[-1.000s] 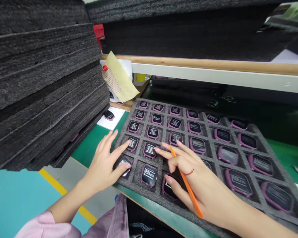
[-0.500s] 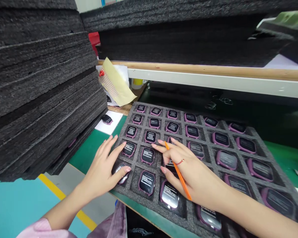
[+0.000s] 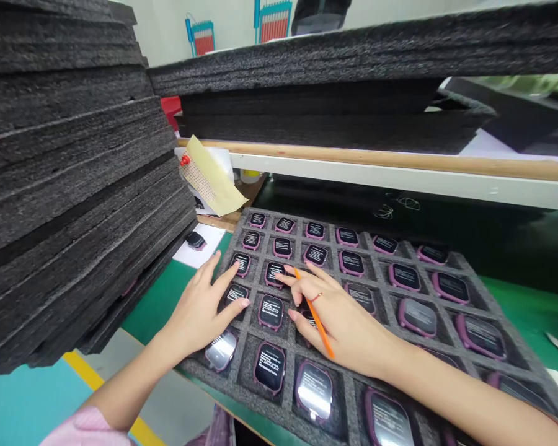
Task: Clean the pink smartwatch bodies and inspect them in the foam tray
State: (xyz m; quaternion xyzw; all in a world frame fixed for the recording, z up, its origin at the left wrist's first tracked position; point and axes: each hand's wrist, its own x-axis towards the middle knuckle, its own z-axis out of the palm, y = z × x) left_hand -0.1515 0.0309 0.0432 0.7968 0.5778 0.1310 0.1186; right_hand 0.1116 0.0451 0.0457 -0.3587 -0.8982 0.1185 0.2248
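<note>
A dark grey foam tray (image 3: 493,303) lies on the green bench, its pockets filled with purple-rimmed smartwatch bodies (image 3: 270,365). My left hand (image 3: 199,306) rests flat on the tray's left side, fingers spread, thumb and fingertips touching watches in the second and third rows. My right hand (image 3: 337,319) lies over the middle-left pockets with fingers stretched out and an orange stick (image 3: 317,319) tucked between them. Its index fingertip touches a watch (image 3: 274,272).
A tall stack of grey foam trays (image 3: 69,173) stands close on the left. More foam sheets (image 3: 335,80) sit on a wooden-edged shelf (image 3: 400,161) above the bench. A yellow paper (image 3: 214,176) and a single watch on white paper (image 3: 196,240) lie at back left.
Both hands have slid one row farther up the tray, away from me. The nearest row of watches now lies uncovered below my hands. The view has tilted upward.
</note>
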